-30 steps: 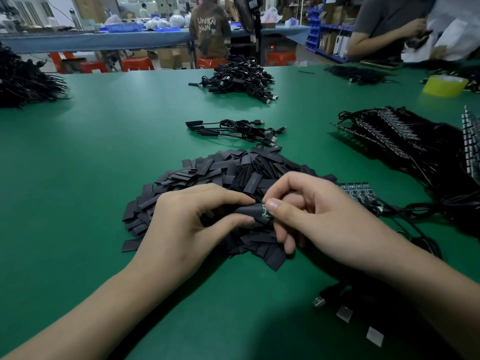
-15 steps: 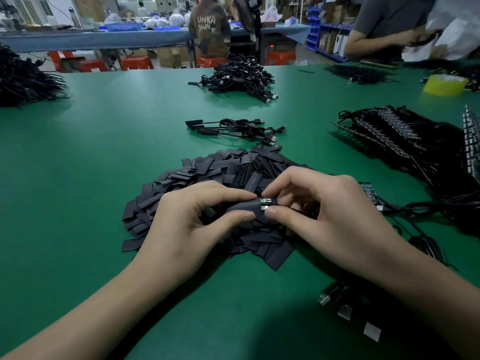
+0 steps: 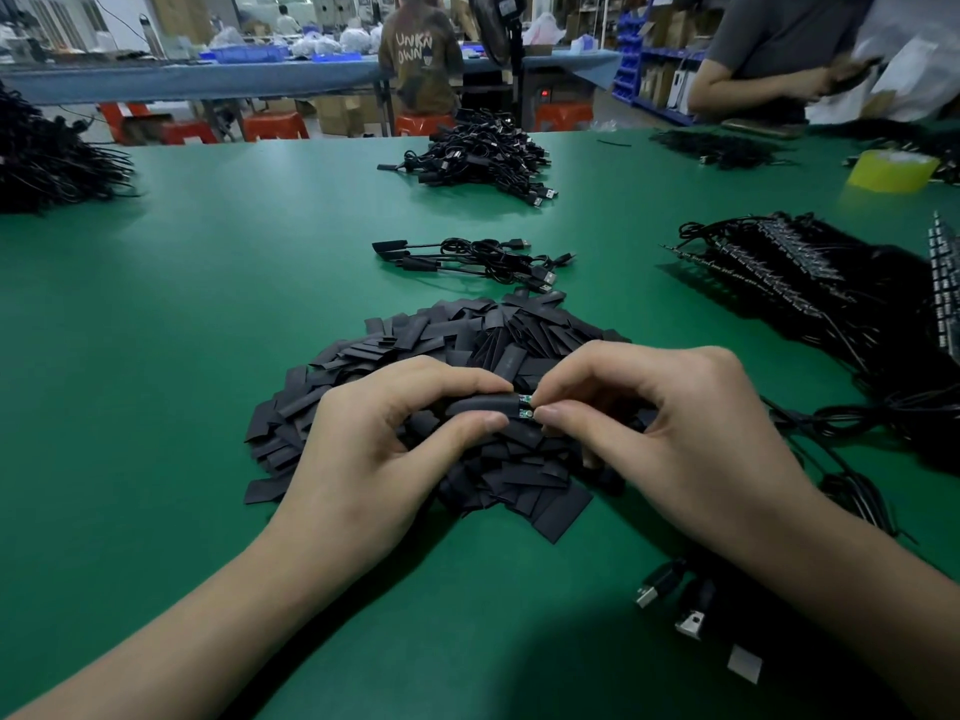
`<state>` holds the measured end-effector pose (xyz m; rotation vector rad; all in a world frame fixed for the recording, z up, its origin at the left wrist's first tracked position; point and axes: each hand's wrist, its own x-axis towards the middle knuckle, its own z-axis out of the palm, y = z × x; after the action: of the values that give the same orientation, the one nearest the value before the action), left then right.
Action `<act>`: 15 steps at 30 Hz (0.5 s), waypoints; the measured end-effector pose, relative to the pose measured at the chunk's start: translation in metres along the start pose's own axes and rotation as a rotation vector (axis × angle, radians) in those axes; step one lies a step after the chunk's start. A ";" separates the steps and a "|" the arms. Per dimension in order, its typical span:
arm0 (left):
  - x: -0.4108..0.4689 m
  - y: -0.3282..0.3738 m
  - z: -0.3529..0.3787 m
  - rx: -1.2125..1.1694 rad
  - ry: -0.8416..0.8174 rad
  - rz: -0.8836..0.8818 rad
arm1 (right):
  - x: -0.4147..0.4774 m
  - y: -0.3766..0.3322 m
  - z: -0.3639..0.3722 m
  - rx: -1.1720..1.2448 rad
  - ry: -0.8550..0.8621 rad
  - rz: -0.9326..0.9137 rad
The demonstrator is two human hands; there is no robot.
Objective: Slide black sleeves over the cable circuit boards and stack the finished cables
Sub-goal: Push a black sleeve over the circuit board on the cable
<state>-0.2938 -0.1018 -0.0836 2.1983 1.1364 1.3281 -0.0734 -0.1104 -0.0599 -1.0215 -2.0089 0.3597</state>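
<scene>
My left hand (image 3: 379, 449) pinches a black sleeve (image 3: 480, 406) between thumb and forefinger, just above a heap of loose black sleeves (image 3: 441, 345). My right hand (image 3: 670, 439) pinches the small green circuit board (image 3: 524, 407) whose tip sticks out of the sleeve's right end. The board's cable runs off under my right hand and is hidden. A small stack of sleeved cables (image 3: 467, 259) lies behind the heap. A larger pile of cables (image 3: 478, 158) sits farther back.
Rows of bare-board cables (image 3: 795, 272) lie at the right on the green table (image 3: 156, 330). USB plugs (image 3: 670, 595) lie near my right forearm. A yellow tape roll (image 3: 891, 171) stands at the far right. Cable bundles (image 3: 47, 158) sit far left. People work beyond.
The sleeve has slid farther over the board, so less green shows. My right hand shifted left and closer to my left hand; the spare board by my right knuckles is now hidden.
</scene>
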 end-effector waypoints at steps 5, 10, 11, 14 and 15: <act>0.000 0.003 0.001 0.049 -0.014 0.035 | -0.001 -0.001 0.001 0.013 -0.021 -0.004; 0.002 0.003 0.001 0.016 0.021 0.011 | -0.001 -0.001 0.002 0.095 0.019 0.054; 0.002 0.003 0.000 -0.006 0.031 -0.005 | -0.001 -0.001 0.002 0.096 0.023 0.067; 0.001 0.002 0.000 -0.037 0.041 -0.033 | -0.001 0.000 0.001 0.012 0.017 0.050; 0.001 0.003 0.000 -0.034 0.038 -0.033 | -0.001 -0.001 0.001 -0.017 0.022 0.036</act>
<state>-0.2928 -0.1027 -0.0813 2.1301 1.1498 1.3713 -0.0741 -0.1111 -0.0603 -1.0692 -1.9787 0.3496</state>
